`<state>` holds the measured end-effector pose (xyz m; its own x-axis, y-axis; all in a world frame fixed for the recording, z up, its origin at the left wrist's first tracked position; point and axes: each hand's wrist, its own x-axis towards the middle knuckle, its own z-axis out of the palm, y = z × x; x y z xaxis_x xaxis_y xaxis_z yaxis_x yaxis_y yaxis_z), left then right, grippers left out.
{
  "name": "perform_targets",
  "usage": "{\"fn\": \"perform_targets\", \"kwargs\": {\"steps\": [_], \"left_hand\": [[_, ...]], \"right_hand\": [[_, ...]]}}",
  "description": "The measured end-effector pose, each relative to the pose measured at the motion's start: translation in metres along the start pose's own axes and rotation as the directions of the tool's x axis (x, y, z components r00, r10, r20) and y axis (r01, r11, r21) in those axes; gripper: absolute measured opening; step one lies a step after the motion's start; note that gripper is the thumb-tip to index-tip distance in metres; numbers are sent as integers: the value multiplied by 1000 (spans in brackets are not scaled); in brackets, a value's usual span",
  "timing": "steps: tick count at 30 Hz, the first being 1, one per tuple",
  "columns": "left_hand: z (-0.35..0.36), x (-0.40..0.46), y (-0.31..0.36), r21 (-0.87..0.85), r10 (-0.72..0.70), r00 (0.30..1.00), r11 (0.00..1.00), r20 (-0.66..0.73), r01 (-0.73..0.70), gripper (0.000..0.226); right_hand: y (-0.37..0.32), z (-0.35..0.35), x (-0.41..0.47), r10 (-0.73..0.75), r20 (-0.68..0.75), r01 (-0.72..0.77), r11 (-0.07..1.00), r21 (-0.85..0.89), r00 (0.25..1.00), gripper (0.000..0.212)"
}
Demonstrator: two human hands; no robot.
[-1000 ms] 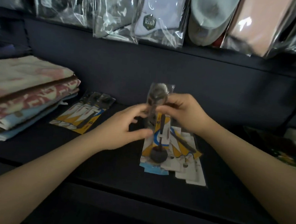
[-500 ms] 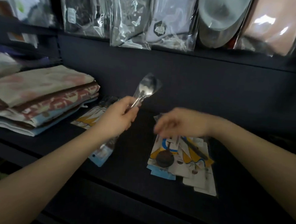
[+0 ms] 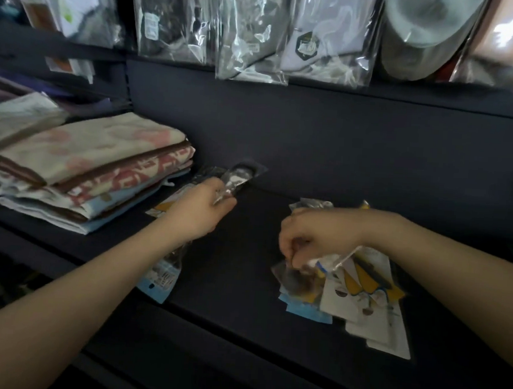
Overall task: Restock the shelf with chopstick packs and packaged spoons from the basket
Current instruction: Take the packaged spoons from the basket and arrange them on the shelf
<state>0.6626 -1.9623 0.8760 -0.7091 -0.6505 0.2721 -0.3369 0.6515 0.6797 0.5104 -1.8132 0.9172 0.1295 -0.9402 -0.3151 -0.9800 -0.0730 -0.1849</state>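
Note:
My left hand (image 3: 199, 211) grips a packaged spoon (image 3: 236, 179) in a clear sleeve; its blue card end (image 3: 159, 278) sticks out below my wrist. The spoon is low over a small stack of packs (image 3: 163, 207) with yellow cards at the left of the dark shelf (image 3: 251, 254). My right hand (image 3: 313, 234) pinches the clear wrap of the top pack (image 3: 329, 261) on a loose pile of spoon packs (image 3: 363, 296) at the right. No basket is in view.
Folded towels (image 3: 84, 170) are stacked at the shelf's left end. Bagged goods (image 3: 251, 36) hang from the rail above, down to the shelf's back wall. The shelf's front edge (image 3: 240, 323) runs across below my arms.
My left hand has carried the packaged spoon from the centre to the left and lowered it over the left stack. My right hand let go of it and dropped onto the right pile.

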Motion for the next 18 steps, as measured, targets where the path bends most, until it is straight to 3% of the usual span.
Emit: {"fn": "perform_targets", "kwargs": {"steps": [3,6,8,9,11,15,18], "left_hand": [[-16,-2,-11,149,64,994,988,-91,-50,22],[-34,-1,-26,-145,-2,995,989,-99,-13,12],[-47,2,-35,-310,-128,992,944,-18,116,22],[-53,3,-40,-368,-182,983,912,39,183,26],[-61,5,-49,-394,-222,967,883,125,254,27],[-63,17,-71,-224,-205,971,947,127,229,26],[-59,24,-80,-70,-220,964,970,151,232,36]], "right_hand": [[0,-20,12,-40,-330,77,992,97,943,23],[-7,-44,34,59,-699,206,935,289,712,29],[-6,-54,59,231,-811,238,881,409,538,21],[-6,-57,73,321,-819,206,864,459,476,14],[-5,-55,100,487,-758,104,808,579,435,6],[-5,-33,140,754,-386,46,429,902,532,27],[5,-19,159,847,-201,44,206,977,491,26]]}}
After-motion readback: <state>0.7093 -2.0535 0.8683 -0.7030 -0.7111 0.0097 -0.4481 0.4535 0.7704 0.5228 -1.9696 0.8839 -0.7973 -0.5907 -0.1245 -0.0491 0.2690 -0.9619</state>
